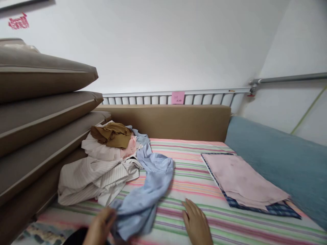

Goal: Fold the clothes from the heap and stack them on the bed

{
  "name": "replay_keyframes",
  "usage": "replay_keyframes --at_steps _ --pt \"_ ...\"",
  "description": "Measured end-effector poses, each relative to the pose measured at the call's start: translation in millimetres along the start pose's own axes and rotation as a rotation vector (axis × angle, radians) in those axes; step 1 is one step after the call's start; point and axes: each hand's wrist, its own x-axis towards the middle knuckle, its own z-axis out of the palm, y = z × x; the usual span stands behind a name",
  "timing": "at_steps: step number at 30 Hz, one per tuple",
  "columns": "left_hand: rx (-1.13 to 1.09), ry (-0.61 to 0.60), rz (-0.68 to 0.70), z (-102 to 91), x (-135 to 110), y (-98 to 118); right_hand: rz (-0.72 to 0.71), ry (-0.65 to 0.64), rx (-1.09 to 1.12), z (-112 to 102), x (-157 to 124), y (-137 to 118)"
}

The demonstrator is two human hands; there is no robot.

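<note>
A light blue garment (153,180) trails across the striped sheet (184,194) from the clothes pile toward me. My left hand (102,221) is closed on its near end; the hand is slightly blurred. Over the sheet to the right of the garment is my right hand (195,221), fingers stretched out with nothing in them. Behind and left of the garment lies a loose heap: a striped white garment (84,178), a brown garment (112,133) on top and a pale pink piece (128,148). On the right, a folded pink garment (245,177) rests on a folded navy plaid garment (270,208).
Thick brown cushions (48,102) are stacked along the left side. A brown padded panel (178,122) stands at the back, before a white radiator (153,99) with a pink note (178,97). A blue-green padded surface (276,156) borders the right side.
</note>
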Motion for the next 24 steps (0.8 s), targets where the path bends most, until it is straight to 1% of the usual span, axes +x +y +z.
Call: replay_keyframes --at_steps 2,3,4,5,6,8,10,11,12,14,15,16,18,21,23,24 --pt "-0.085 0.201 -0.141 -35.0 17.9 -32.9 0.022 -0.034 0.024 -3.5 0.7 -1.5" --pt "-0.105 0.245 -0.202 -48.9 25.0 -46.6 0.029 -0.046 0.033 -4.8 1.0 -2.0" --pt "-0.115 0.288 -0.250 -58.8 29.9 -57.3 0.032 -0.053 0.039 -6.0 1.2 -2.4" --pt "-0.107 0.301 -0.274 -64.3 32.1 -64.2 0.032 -0.057 0.045 -7.2 1.5 -2.9" --pt "-0.071 0.306 -0.264 -65.0 31.5 -67.3 0.032 -0.058 0.051 -8.3 1.7 -3.5" --pt "0.097 0.355 -0.167 -54.2 24.0 -62.3 0.029 -0.059 0.060 -10.7 2.0 -4.7" --pt "0.333 0.396 -0.008 -31.8 12.3 -46.1 0.029 -0.060 0.065 -12.8 2.2 -5.8" --pt "0.438 0.389 0.069 -18.5 7.1 -35.6 0.031 -0.061 0.066 -13.5 2.2 -6.3" --pt "0.515 0.341 0.135 -4.8 3.5 -24.5 0.034 -0.061 0.066 -14.0 2.1 -6.6" --pt "0.585 0.159 0.242 21.6 3.1 -2.9 0.040 -0.065 0.064 -14.4 1.8 -7.0" --pt "0.595 0.071 0.275 33.7 6.9 7.0 0.040 -0.067 0.062 -14.3 1.7 -7.0" --pt "0.597 0.001 0.293 44.8 13.1 16.0 0.039 -0.069 0.059 -14.2 1.6 -7.1" --pt "0.591 -0.093 0.285 64.0 30.2 32.1 0.038 -0.069 0.054 -14.0 1.7 -7.2" --pt "0.551 -0.243 0.265 84.7 53.1 53.9 0.036 -0.064 0.051 -14.2 2.3 -7.7" --pt "0.504 -0.352 0.280 92.5 55.7 65.2 0.035 -0.064 0.053 -14.1 2.6 -7.8" --pt "0.470 -0.387 0.298 94.6 51.7 68.5 0.035 -0.066 0.056 -13.9 2.6 -7.6"
